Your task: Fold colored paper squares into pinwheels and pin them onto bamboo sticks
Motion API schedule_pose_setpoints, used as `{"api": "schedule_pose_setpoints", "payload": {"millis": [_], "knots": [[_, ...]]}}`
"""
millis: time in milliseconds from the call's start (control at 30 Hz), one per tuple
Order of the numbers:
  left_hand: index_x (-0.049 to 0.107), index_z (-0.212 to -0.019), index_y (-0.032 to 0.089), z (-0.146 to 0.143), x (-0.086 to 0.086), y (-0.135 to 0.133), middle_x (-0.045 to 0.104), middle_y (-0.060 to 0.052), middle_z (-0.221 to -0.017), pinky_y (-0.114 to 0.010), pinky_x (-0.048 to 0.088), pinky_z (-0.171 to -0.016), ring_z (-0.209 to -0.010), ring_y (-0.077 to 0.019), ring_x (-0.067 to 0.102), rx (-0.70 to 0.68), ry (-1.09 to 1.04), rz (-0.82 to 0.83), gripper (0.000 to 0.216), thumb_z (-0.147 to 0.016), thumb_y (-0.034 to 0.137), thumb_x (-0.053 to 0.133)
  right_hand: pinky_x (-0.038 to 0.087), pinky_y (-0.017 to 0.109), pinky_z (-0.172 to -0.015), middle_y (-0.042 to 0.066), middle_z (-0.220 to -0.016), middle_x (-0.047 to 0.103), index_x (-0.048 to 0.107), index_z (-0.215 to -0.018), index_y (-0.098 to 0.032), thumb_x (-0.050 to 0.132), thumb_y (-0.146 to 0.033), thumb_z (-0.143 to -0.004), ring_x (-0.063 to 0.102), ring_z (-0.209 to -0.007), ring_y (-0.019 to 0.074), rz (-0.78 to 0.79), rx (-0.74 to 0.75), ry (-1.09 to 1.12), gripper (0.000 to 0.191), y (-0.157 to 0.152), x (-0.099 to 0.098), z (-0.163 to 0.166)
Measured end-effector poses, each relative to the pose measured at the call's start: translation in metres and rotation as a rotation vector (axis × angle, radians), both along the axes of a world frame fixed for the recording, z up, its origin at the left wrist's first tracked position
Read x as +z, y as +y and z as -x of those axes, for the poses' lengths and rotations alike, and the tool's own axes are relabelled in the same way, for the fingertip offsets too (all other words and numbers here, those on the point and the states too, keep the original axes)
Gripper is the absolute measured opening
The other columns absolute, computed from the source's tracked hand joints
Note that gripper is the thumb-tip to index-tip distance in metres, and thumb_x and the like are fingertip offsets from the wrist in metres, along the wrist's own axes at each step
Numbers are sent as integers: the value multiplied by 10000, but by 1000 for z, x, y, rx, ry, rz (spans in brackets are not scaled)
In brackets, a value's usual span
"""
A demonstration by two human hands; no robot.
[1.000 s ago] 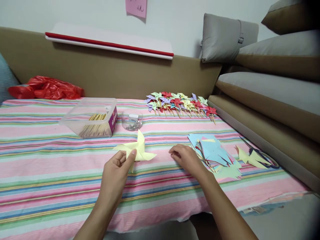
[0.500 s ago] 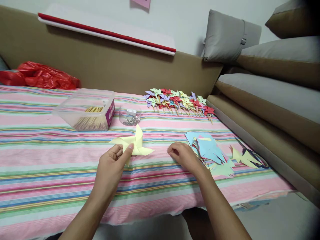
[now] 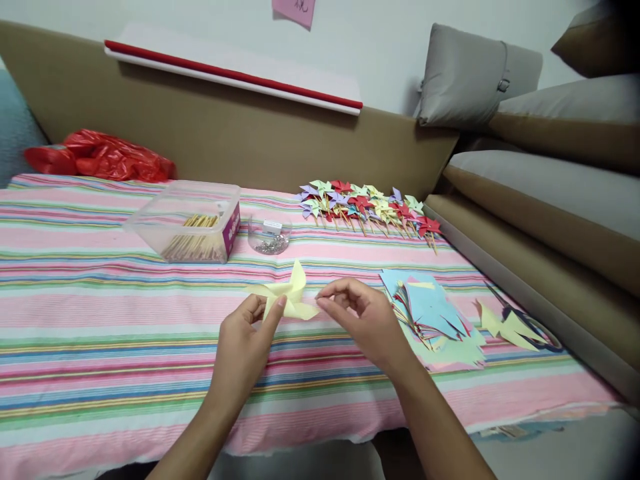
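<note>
While my left hand (image 3: 246, 340) pinches a pale yellow, pointed-bladed paper pinwheel (image 3: 297, 291), my right hand (image 3: 367, 323) hangs beside it

Nearest me spreads the woven cloth (image 3: 150, 373) with pink, green, blue and white stripes, my forearms reaching over it. My left thumb presses on the pinwheel near its middle, fingers curled behind, so it sits over the cloth between my hands. My right thumb and forefinger bring their tips close together just by the nearest blade; I cannot tell whether they pinch something tiny. Right of them lies a loose stack of cut paper (image 3: 433, 303), light blue on top, then pale yellow paper scraps (image 3: 513, 330) over dark-handled scissors (image 3: 513, 311). Farther off, a clear plastic tub (image 3: 232, 230) with a purple label holds thin wooden sticks (image 3: 197, 245), beside a round clear dish (image 3: 253, 239) of small silvery metal pieces (image 3: 273, 246). At the back lie many coloured paper pinwheels on sticks (image 3: 360, 202) and, leftward, a crumpled red plastic bag (image 3: 120, 157).
</note>
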State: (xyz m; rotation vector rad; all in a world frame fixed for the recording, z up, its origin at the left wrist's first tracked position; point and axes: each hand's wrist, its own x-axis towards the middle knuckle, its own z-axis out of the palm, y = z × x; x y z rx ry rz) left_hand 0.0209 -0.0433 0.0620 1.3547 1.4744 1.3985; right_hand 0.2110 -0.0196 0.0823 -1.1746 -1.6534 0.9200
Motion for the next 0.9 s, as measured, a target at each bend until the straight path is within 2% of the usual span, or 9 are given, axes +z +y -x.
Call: {"api": "schedule_pose_setpoints", "payload": {"millis": [67,133,233,333,400,633,733,900], "knots": [[404,-608,220,-2,0,0,313,56,-608,-263,255,-537,-580,-132,307,-4,21,-7,421,-869,408,676,339,263,-500,-62,-543,433,707,-855,-255,713,-346,-829,404,-522,129,56,11,56,94,-4,0,15],[384,-604,220,-3,-1,0,295,60,-602,-264,237,-525,-569,-128,282,-10,0,7,443,-856,415,691,292,261,-486,-75,-518,394,711,-831,-251,711,-290,-822,342,-495,114,59,10,27,39,-4,-4,24],[365,-609,218,-5,-3,0,293,65,-601,-254,234,-520,-562,-119,275,-46,-137,82,477,-829,454,717,310,257,-513,-61,-579,509,713,-816,-234,699,-207,-824,346,-507,102,-35,1,-41,31,-4,-7,29],[453,-645,209,-6,-6,0,389,60,-622,-240,275,-541,-580,-116,342,-97,-296,151,427,-815,487,728,345,254,-559,-24,-759,652,717,-818,-212,680,-144,-844,393,-547,96,-184,2,-109,81,-4,-6,27],[513,-675,200,-7,-7,0,445,52,-642,-235,294,-552,-595,-115,375,-112,-346,164,385,-811,482,737,361,251,-583,-5,-865,686,722,-838,-201,673,-127,-860,427,-577,95,-254,15,-143,92,-4,-6,26],[589,-730,176,-8,-5,-1,505,34,-688,-223,349,-593,-650,-114,431,-174,-490,228,320,-812,433,760,388,247,-633,14,-879,628,732,-884,-179,664,-116,-889,507,-671,108,-338,76,-206,93,-5,-9,23],[609,-767,168,-7,-4,-1,531,25,-718,-219,372,-613,-674,-115,450,-193,-545,263,301,-807,418,770,385,244,-628,6,-872,606,739,-896,-183,663,-113,-892,494,-664,103,-327,93,-165,103,-4,-9,22],[572,-719,171,-7,-3,0,510,39,-680,-207,365,-583,-640,-103,426,-191,-575,279,333,-789,412,790,368,246,-604,-1,-864,613,750,-908,-189,663,-123,-899,438,-611,91,-285,122,-108,111,-4,-8,20]]}}
